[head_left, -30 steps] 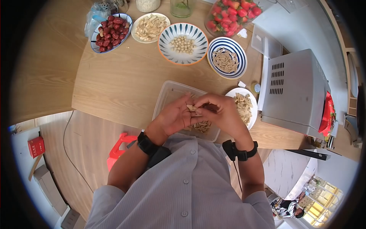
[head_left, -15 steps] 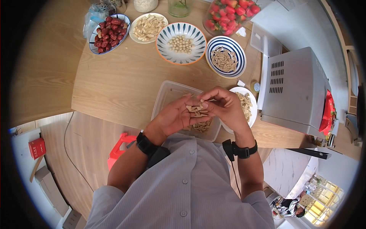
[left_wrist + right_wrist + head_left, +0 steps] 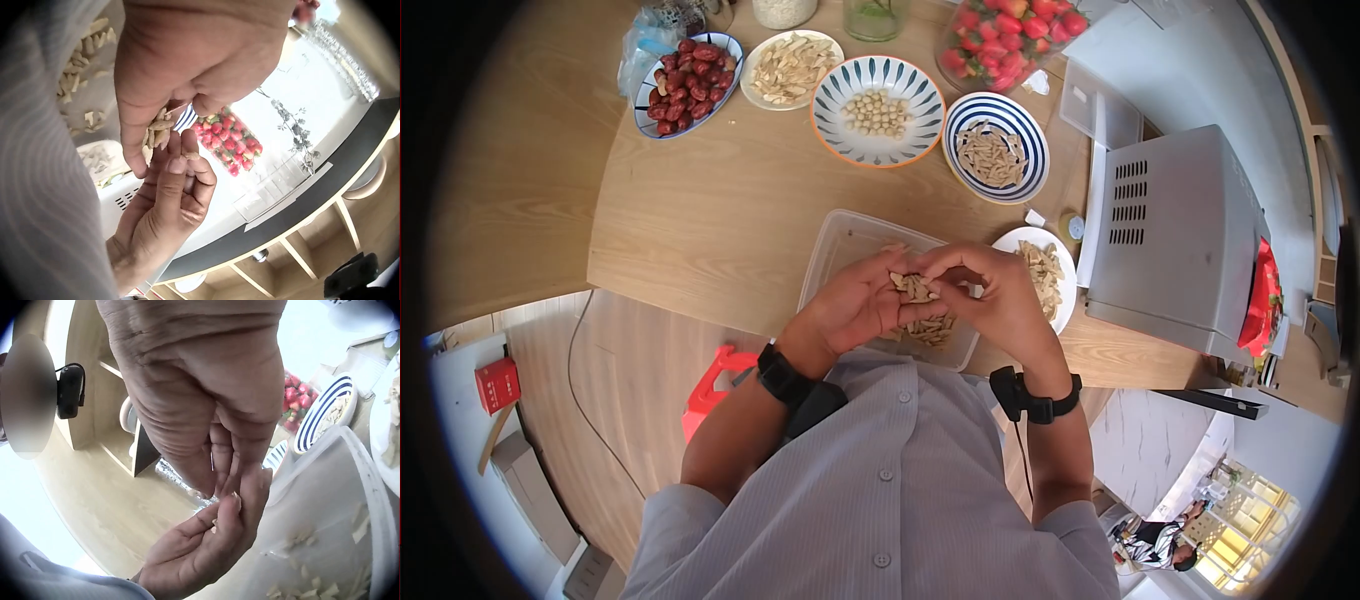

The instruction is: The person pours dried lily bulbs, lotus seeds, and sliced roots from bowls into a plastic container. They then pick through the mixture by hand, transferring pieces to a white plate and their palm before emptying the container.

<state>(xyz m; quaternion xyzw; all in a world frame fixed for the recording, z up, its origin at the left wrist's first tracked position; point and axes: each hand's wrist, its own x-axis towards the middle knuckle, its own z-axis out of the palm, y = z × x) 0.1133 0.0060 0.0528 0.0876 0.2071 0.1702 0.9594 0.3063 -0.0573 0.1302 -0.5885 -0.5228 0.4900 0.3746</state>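
Observation:
My left hand (image 3: pixel 850 305) lies palm up over the clear plastic box (image 3: pixel 823 250), its fingers extended under a small heap of pale dried root-like pieces (image 3: pixel 914 288). The same heap shows on its fingers in the left wrist view. My right hand (image 3: pixel 997 290) is close over that heap, thumb and fingertips together. In the left wrist view it pinches one small pale piece (image 3: pixel 192 155). More dried pieces (image 3: pixel 933 331) lie in the box below the hands. In the right wrist view the back of my right hand hides much of the heap.
A white plate (image 3: pixel 1068 300) of larger pieces stands right of the box. Behind are a blue-striped bowl (image 3: pixel 1040 150), a patterned bowl (image 3: pixel 830 125) of round beige pieces, a plate (image 3: pixel 837 75) of slices, red dates (image 3: pixel 690 85) and strawberries (image 3: pixel 1010 40). A grey microwave (image 3: pixel 1170 230) bounds the right.
My right hand has moved off the left palm, up and right, then back down to the heap. The heap shows more fully than a second ago. My left hand has stayed nearly still.

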